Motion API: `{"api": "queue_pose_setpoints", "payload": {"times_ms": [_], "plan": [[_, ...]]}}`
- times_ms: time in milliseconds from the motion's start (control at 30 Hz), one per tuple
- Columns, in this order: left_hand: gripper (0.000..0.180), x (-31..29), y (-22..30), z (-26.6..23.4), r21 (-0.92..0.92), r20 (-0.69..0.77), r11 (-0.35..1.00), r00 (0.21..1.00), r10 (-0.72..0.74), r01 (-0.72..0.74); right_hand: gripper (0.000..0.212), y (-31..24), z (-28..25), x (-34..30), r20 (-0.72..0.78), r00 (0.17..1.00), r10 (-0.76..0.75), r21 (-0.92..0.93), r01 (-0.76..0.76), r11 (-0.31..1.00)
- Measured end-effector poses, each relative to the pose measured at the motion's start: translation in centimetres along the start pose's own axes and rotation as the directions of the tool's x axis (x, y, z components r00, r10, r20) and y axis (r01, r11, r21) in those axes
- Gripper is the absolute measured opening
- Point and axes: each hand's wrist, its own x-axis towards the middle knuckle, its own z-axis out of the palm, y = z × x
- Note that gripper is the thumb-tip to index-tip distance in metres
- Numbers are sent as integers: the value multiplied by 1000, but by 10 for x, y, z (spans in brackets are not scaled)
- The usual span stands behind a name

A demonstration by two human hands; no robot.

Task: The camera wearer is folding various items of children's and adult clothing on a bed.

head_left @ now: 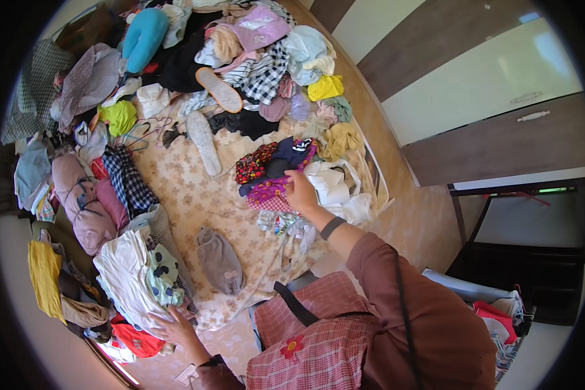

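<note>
My right hand (pixel 300 194) reaches onto a small heap of folded cloths, its fingers curled against a purple patterned cloth (pixel 266 194). Dark navy fabric (pixel 286 156) and a black cloth with red flowers (pixel 257 162) lie in that same heap. Over at the lower left, my left hand (pixel 175 329) has its fingers spread at the edge of a stack of folded clothes. A white garment (pixel 123 273) and a pale green cloth with dark spots (pixel 164 270) top this stack. Between the hands, a grey-mauve folded garment (pixel 220 261) lies flat on the bed.
A floral bedsheet (pixel 175 179) covers the bed. Mixed clothes pile up along its far side, with a turquoise neck pillow (pixel 143 40) and two insoles (pixel 203 143) among them. White bags (pixel 331 185) sit beside the right-hand heap. Striped cabinets (pixel 474 84) stand at the right.
</note>
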Motion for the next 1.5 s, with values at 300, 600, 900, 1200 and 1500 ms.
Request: {"api": "queue_pose_setpoints", "payload": {"times_ms": [300,600,900,1200,1500], "plan": [[68,-118,75,-66,-266,-43,848,884,465,-459,39,89,-53,84,-334,938,93,-352,-216,911],[63,-150,87,-64,-472,177,815,870,460,-335,22,139,-88,92,-224,968,111,-470,-207,858],[62,-167,95,-67,-527,230,797,854,467,-295,29,101,-58,135,-100,897,-431,-630,279,725],[60,-178,89,-66,-621,394,781,832,390,-72,30,16,-9,57,401,878,-263,-27,298,954],[58,-182,86,-50,-614,512,790,759,402,-5,21,94,-25,28,801,594,70,-357,381,853]]}}
